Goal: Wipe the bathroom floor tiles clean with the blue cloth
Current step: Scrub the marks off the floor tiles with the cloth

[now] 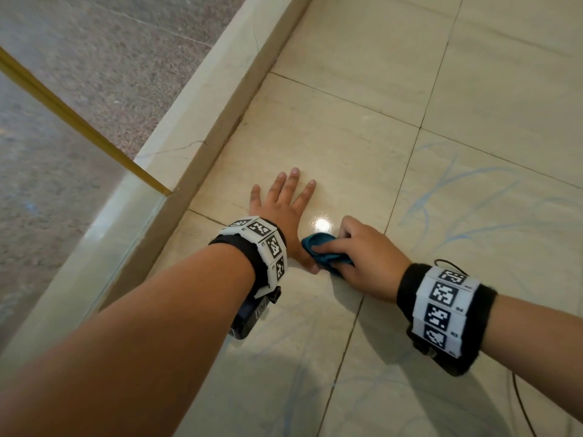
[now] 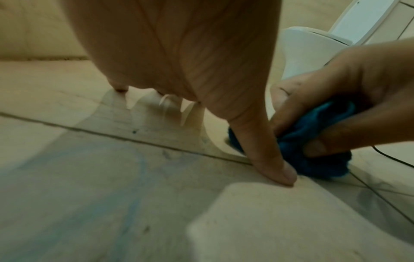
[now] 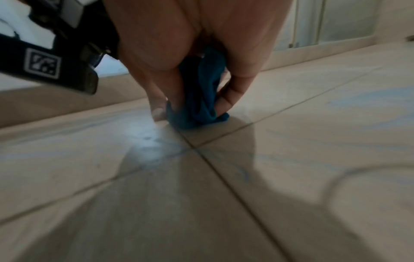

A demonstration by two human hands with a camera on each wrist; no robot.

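**Cloth bunched in the right hand, left hand flat on the tile**

Most of the blue cloth [image 1: 326, 252] was hidden under the right hand [image 1: 362, 250], whose fingers [image 1: 331, 247] curled round it and pressed it to the floor tiles [image 1: 347, 137], just beside the left thumb. The left hand [image 1: 280, 200] lay flat, fingers spread straight on the tile, holding nothing. From the head view the cloth showed only as a small fold; the right wrist view showed it hanging bunched between thumb and fingers, its lower edge touching a grout line. Faint blue scribbles [image 1: 457, 190] marked the tiles to the right, blurred in both wrist views. Only the left wrist view caught a white toilet [image 2: 313, 53], cut off at the frame edge
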